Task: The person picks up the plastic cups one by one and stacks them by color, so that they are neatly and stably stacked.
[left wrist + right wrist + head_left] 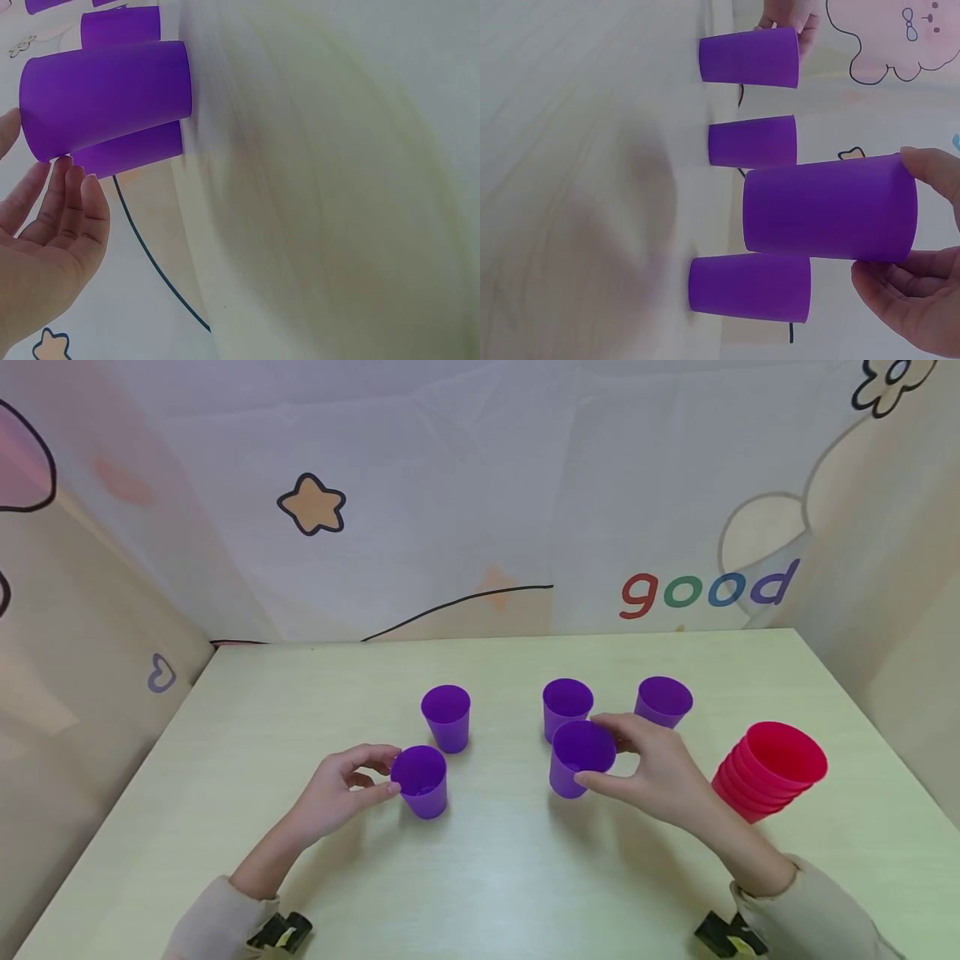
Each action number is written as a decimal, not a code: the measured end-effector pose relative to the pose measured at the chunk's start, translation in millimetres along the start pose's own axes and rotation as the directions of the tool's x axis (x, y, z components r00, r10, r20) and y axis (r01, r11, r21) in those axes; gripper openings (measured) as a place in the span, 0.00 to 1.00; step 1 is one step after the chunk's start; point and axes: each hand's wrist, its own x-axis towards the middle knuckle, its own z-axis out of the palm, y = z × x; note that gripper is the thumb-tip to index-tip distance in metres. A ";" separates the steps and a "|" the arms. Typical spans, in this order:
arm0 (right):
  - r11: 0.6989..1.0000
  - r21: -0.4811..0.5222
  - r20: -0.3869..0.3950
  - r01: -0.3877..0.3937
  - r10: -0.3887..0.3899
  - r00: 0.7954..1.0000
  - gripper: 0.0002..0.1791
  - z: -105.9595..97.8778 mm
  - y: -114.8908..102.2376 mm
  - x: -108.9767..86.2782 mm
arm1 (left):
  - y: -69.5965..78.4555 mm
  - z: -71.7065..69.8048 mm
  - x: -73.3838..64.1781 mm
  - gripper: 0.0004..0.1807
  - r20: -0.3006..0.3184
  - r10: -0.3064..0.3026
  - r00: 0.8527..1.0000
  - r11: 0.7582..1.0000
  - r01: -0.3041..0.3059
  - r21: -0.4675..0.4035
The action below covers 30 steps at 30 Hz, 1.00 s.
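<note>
My right hand (656, 768) pinches a purple cup (825, 210) near its rim, thumb on one side and fingers on the other. That cup is upright and clear of the table in the right wrist view. At the left, my left hand (341, 789) has thumb and fingertips around the rim of another purple cup (420, 783), which stands upright on the table. Behind it stands a purple cup (447, 718). Two more are behind the right hand: one purple cup (566, 697) partly covered by the lifted cup, and one purple cup (663, 700) partly covered by the hand.
A nested stack of red cups (780, 760) leans on its side at the right, beside my right forearm. The pale table (480, 877) ends at a printed cloth backdrop (450, 510) behind and on both sides.
</note>
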 end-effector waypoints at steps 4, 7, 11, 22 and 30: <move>1.000 -0.011 0.001 0.026 -0.026 1.000 0.32 0.7 -4.4 5.6 | -0.4 0.2 0.0 0.19 0.000 -0.005 1.000 1.000 0.005 0.000; 0.999 -0.022 -0.008 0.047 -0.047 0.999 0.32 1.7 -7.6 9.6 | -0.5 -0.1 -0.9 0.19 -0.003 -0.009 1.000 1.000 0.009 0.005; 0.996 -0.011 -0.032 0.084 -0.084 0.996 0.33 4.4 -12.2 15.2 | -0.6 -0.6 -2.3 0.19 -0.006 -0.011 1.000 1.000 0.011 0.011; 0.976 0.133 -0.100 0.174 -0.162 0.982 0.32 16.5 -25.5 30.6 | -0.6 0.4 -2.6 0.20 -0.007 -0.013 1.000 1.000 0.013 0.003; 0.938 0.320 -0.071 0.131 -0.114 0.991 0.31 25.0 -31.8 38.5 | -1.0 0.7 -3.7 0.20 -0.005 -0.009 1.000 1.000 0.009 -0.003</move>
